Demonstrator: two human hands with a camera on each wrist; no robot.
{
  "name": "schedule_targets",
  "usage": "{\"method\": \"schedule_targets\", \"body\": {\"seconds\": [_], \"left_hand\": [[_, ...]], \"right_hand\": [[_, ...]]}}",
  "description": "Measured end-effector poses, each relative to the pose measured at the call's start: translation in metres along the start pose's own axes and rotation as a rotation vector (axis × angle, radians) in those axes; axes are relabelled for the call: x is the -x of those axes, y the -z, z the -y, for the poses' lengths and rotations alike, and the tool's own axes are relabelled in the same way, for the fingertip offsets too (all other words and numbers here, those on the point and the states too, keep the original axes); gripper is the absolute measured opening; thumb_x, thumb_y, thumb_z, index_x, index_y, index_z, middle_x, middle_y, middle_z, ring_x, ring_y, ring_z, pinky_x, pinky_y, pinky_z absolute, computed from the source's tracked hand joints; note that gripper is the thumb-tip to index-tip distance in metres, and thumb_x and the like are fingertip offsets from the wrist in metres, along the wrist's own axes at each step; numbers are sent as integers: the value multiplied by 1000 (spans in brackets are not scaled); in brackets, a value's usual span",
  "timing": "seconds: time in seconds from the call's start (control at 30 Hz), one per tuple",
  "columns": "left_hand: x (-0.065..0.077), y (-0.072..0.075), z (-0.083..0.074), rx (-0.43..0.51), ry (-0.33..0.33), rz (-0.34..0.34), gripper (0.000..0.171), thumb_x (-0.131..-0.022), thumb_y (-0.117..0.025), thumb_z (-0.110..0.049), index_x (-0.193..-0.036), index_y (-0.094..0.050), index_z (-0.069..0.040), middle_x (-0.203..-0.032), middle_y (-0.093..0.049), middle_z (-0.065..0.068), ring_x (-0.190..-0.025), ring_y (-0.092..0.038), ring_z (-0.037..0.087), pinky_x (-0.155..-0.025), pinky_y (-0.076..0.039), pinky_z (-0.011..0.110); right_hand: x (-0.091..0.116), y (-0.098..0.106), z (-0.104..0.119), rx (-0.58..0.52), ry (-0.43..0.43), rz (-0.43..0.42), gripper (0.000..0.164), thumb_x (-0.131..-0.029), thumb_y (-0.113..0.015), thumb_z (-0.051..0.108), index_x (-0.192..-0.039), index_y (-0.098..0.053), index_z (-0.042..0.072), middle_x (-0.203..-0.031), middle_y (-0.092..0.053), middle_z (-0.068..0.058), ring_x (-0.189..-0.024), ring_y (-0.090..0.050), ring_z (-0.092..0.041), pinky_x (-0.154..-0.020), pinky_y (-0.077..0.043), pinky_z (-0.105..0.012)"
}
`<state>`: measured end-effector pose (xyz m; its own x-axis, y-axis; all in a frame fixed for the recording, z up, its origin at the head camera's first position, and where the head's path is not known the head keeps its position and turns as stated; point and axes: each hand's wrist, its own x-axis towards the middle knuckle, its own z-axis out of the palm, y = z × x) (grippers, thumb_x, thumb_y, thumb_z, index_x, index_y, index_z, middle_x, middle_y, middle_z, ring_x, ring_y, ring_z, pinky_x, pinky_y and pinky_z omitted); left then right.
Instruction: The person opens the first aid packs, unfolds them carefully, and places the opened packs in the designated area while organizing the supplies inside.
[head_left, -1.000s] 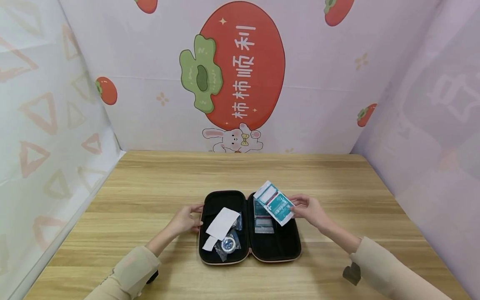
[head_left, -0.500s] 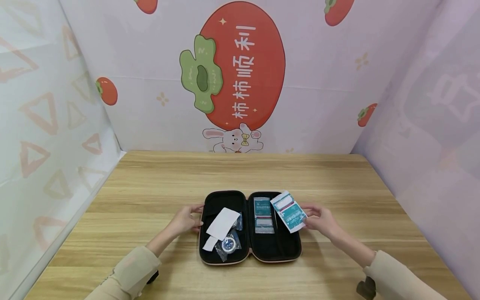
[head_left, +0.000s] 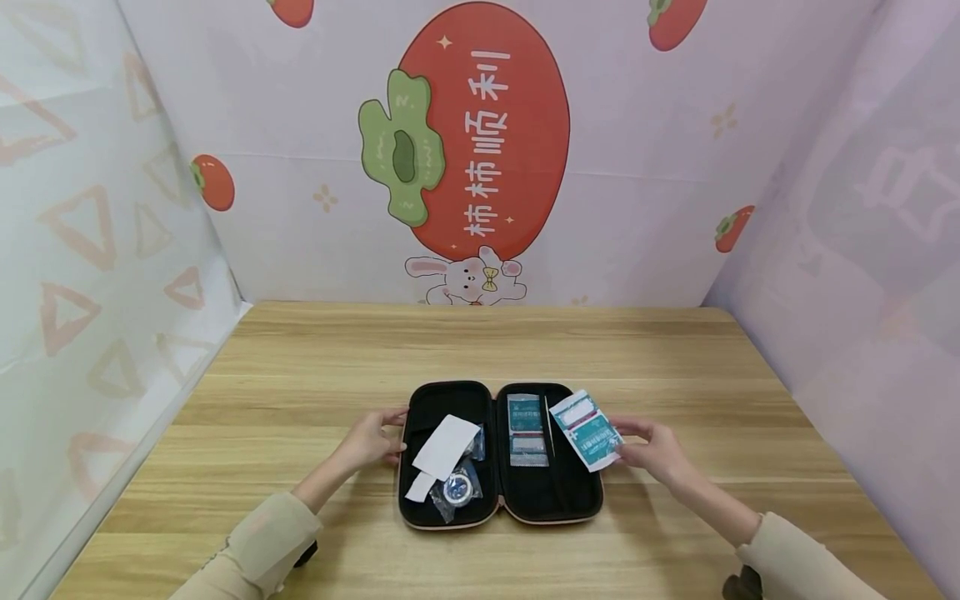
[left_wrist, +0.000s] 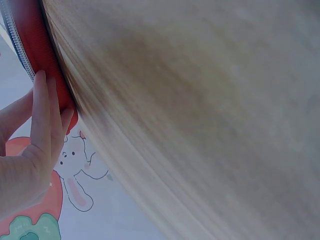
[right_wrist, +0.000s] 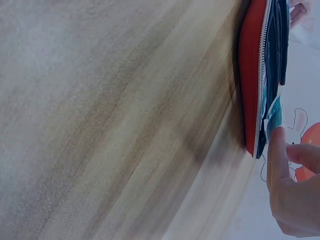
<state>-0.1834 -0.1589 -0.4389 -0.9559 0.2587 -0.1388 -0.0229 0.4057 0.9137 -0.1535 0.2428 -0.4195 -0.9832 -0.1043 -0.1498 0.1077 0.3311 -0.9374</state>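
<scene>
A zip case [head_left: 551, 500] lies unfolded on the table, black inside and red outside in the wrist views. My left hand [head_left: 367, 440] touches its left edge; in the left wrist view, straight fingers [left_wrist: 41, 112] lie along the red side. My right hand [head_left: 651, 450] pinches the lower right corner of a teal-and-white sachet [head_left: 588, 432], held tilted over the case's right half. A similar sachet [head_left: 528, 446] lies flat in that half, beside a thin pale stick [head_left: 549, 425]. White paper pieces [head_left: 446, 446] and a round white-rimmed item [head_left: 457, 490] in clear wrapping lie in the left half.
The wood-grain table [head_left: 315, 350] extends around the case on every side. A printed cloth backdrop [head_left: 637, 167] stands at the table's far edge, and cloth walls [head_left: 97, 250] flank it left and right.
My right hand has moved right and toward the front with the sachet, uncovering the flat sachet and thin stick in the case. The left hand stays at the case's edge.
</scene>
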Motion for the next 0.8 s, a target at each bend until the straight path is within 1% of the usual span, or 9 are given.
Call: {"method": "schedule_targets", "body": {"seconds": [0.1, 0.23, 0.5, 0.63, 0.8], "left_hand": [[0, 0, 0, 2, 5, -3, 59, -70, -54, 21, -126, -37, 14, -111, -50, 33, -53, -56, 18, -51, -55, 36], [0, 0, 0, 0, 10, -6, 59, -70, -54, 21, -126, -38, 13, -112, -50, 33, -52, -56, 18, -51, -55, 35], [0, 0, 1, -3, -8, 11, 59, -70, -54, 20, -126, -37, 15, -111, -49, 34, -52, -57, 18, -51, -55, 35], [0, 0, 1, -14, 0, -5, 58, -70, -54, 20, -125, -38, 14, -111, -50, 33, -51, -56, 17, -50, -55, 34], [0, -1, 1, -18, 10, -17, 58, -70, -55, 20, -125, -39, 13, -111, -51, 32, -51, -56, 16, -50, -55, 33]], "right_hand": [[0, -1, -2, 5, -6, -2, 46, -74, -55, -9, -118, -45, -16, -111, -51, -31, -74, -60, -14, -68, -55, -31], [-1, -1, -4, 11, 7, 13, 45, -74, -54, -10, -117, -45, -17, -111, -51, -31, -73, -60, -14, -67, -56, -31], [-2, -7, -5, 11, 29, 49, 44, -73, -53, -10, -116, -45, -18, -110, -51, -32, -73, -61, -17, -65, -56, -31], [-3, -12, -3, 36, 34, 71, 44, -73, -55, -9, -115, -47, -17, -108, -53, -31, -73, -61, -19, -65, -56, -31], [-5, -19, -2, 108, 13, 87, 41, -73, -59, -4, -113, -52, -13, -107, -57, -27, -74, -61, -19, -66, -55, -29]]}}
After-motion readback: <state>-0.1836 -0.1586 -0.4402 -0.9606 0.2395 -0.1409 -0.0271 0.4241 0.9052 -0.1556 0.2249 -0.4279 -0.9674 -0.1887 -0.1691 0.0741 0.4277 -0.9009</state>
